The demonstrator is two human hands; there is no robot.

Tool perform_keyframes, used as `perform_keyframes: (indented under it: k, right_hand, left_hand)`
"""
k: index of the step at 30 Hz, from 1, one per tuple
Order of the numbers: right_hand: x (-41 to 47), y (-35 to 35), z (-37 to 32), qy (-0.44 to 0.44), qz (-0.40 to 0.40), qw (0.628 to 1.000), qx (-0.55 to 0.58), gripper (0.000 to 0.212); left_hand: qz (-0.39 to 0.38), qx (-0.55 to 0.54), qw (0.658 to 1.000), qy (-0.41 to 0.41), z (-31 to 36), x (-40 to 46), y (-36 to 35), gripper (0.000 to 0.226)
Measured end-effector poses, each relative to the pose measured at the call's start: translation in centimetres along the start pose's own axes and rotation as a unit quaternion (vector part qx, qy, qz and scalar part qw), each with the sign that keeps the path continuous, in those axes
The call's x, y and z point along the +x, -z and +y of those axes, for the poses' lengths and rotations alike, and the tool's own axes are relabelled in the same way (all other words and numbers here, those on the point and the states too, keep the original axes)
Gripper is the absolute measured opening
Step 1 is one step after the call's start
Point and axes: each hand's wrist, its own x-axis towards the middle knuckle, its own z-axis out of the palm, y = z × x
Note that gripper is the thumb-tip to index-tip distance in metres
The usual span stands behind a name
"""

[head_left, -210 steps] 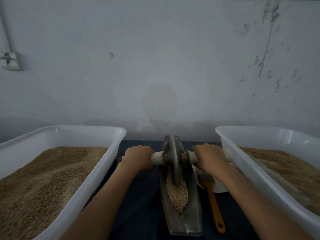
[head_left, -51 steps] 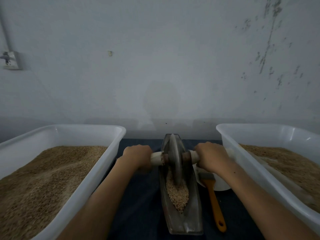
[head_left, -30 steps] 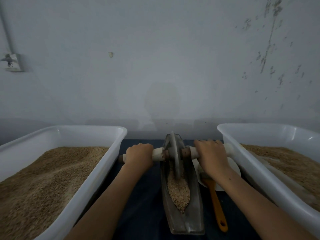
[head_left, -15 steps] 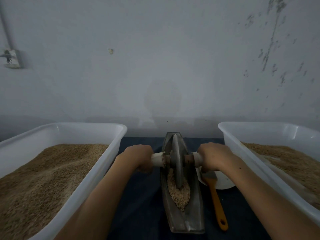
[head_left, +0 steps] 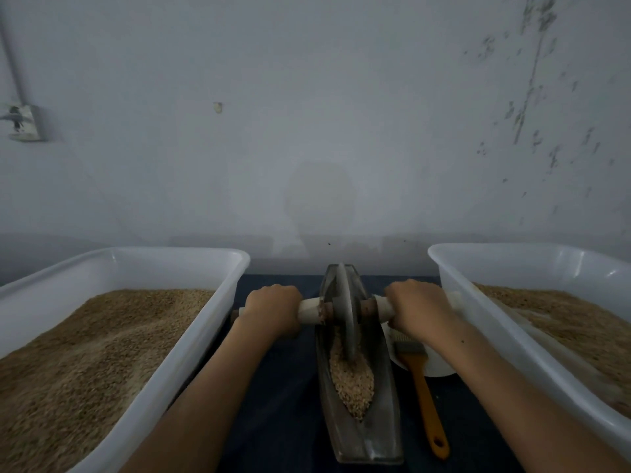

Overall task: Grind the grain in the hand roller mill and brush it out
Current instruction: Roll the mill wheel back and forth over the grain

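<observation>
Hand roller mill: long, narrow metal trough (head_left: 382, 435) on a dark cloth (head_left: 290, 387), running near to far at scene centre. Grinding wheel (head_left: 345, 312) stands upright on edge in the far half of the trough, its lower rim down in the grain (head_left: 351, 380). Grain sits as a pale heap along the trough floor, from beneath the wheel toward the near end, tapering to a point.

Left hand (head_left: 271, 310) clenched around the pale handle (head_left: 310, 310) on the left side of the wheel, knuckles up. Right hand (head_left: 418, 310) clenched around the matching right handle (head_left: 384, 307), likewise knuckles up. Both forearms reach in from the near edge.

Brush (head_left: 421, 390) with orange handle lies on the cloth just right of the trough, bristle end far, resting on a white plate (head_left: 440, 368) and partly under the right wrist.

White left tub (head_left: 205, 264) and white right tub (head_left: 478, 254) flank the mill, each holding brown grain. Grey wall (head_left: 307, 131) behind, scuffed at upper right
</observation>
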Motion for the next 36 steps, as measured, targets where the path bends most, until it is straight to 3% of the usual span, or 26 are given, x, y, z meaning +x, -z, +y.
perform_keyframes:
  k: [5,8,13,18,21,26,32,36]
  right_hand:
    - [-0.4,1.7,0.5,0.003,-0.187,0.982,0.036,0.025]
    - [-0.3,1.7,0.5,-0.003,-0.204,0.978,0.037,0.027]
    - [0.0,0.6,0.1,-0.009,-0.088,0.996,0.030,0.008]
    - [-0.1,-1.5,-0.2,-0.008,0.120,0.993,0.019,0.010]
    - [-0.1,-1.9,-0.3,-0.016,0.144,0.989,0.026,0.010]
    - [-0.1,-0.8,0.0,-0.014,0.034,0.999,0.028,0.007]
    - [-0.2,1.3,0.3,-0.002,-0.162,0.987,0.014,0.028]
    - [-0.1,1.3,0.2,-0.009,-0.186,0.982,0.025,0.030]
  left_hand:
    - [-0.096,0.002,0.995,-0.016,-0.1,0.0,0.9,0.043]
    - [-0.097,0.001,0.995,-0.017,-0.1,-0.1,1.0,0.041]
    - [-0.002,0.007,1.000,-0.001,0.2,-0.2,0.5,0.035]
    - [0.076,-0.007,0.997,0.005,0.3,0.0,-0.2,0.026]
    - [0.087,-0.004,0.996,0.008,0.4,-0.1,-0.3,0.025]
    - [0.052,0.013,0.999,-0.007,0.2,0.0,0.1,0.031]
    - [-0.123,-0.036,0.991,-0.022,-0.4,-0.2,1.0,0.041]
    - [-0.116,-0.035,0.992,-0.027,-0.3,-0.3,1.1,0.038]
